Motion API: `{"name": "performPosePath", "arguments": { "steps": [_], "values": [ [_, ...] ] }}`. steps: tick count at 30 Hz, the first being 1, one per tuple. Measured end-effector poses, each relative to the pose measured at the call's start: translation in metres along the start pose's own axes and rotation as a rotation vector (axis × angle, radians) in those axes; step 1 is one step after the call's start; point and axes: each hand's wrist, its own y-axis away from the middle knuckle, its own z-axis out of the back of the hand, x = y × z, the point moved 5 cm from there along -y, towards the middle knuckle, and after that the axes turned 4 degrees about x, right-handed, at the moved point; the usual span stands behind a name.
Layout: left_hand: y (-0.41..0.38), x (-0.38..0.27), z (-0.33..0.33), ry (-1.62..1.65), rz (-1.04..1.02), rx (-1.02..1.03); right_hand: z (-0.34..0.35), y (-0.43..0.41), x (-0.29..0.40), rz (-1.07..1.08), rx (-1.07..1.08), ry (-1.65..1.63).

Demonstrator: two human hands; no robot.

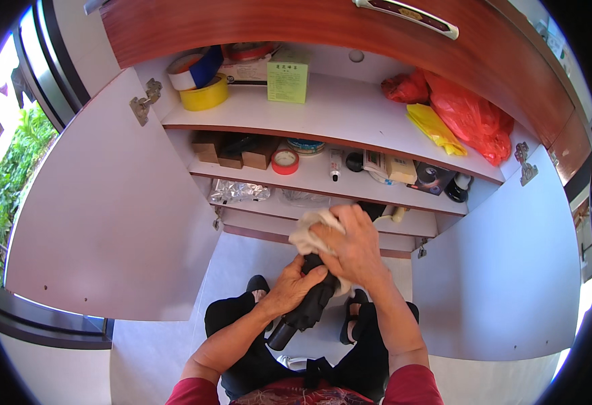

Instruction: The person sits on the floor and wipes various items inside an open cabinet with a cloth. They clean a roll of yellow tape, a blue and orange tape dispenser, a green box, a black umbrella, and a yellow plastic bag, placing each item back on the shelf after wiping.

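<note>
My left hand (293, 286) grips a folded black umbrella (306, 309) around its middle, thumb on top. The umbrella slants over my lap, its dark cylindrical handle (282, 335) pointing down toward me. A cream-coloured cloth (308, 233) is bunched in my right hand (354, 245), which wraps it over the umbrella's far end. Part of the cloth hangs below my right hand beside the umbrella. That far end is mostly hidden by cloth and fingers.
An open cabinet stands ahead, its left door (119, 212) and right door (498, 268) flanking me. The upper shelf (346, 106) holds tape rolls (205, 93), a green box (288, 78) and red plastic bags (465, 111). On the middle shelf (311, 174) lie red tape (285, 162) and small boxes.
</note>
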Motion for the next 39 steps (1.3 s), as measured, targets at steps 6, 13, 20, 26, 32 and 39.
{"name": "performPosePath", "arguments": {
  "steps": [6, 13, 20, 26, 32, 39],
  "values": [
    [0.003, -0.001, -0.018, -0.003, 0.023, 0.046, -0.016, 0.018, -0.084, -0.376, -0.028, 0.005],
    [-0.009, -0.019, -0.003, 0.332, 0.132, -0.114, 0.006, 0.037, -0.102, -0.533, -0.519, -0.281],
    [-0.014, -0.016, 0.0, 0.511, 0.076, -0.308, -0.046, 0.032, -0.031, -0.299, -0.298, -0.551],
    [-0.022, 0.024, 0.032, 0.784, 0.066, -0.366, -0.037, 0.033, 0.026, 0.015, -0.001, -0.502],
    [-0.034, 0.043, 0.067, 1.03, 0.02, -0.184, -0.019, 0.057, 0.072, 0.251, 0.605, -0.852],
    [-0.024, -0.025, 0.011, 1.112, -0.096, 0.096, 0.015, 0.044, 0.0, -0.354, -0.173, -1.052]
  ]
}}
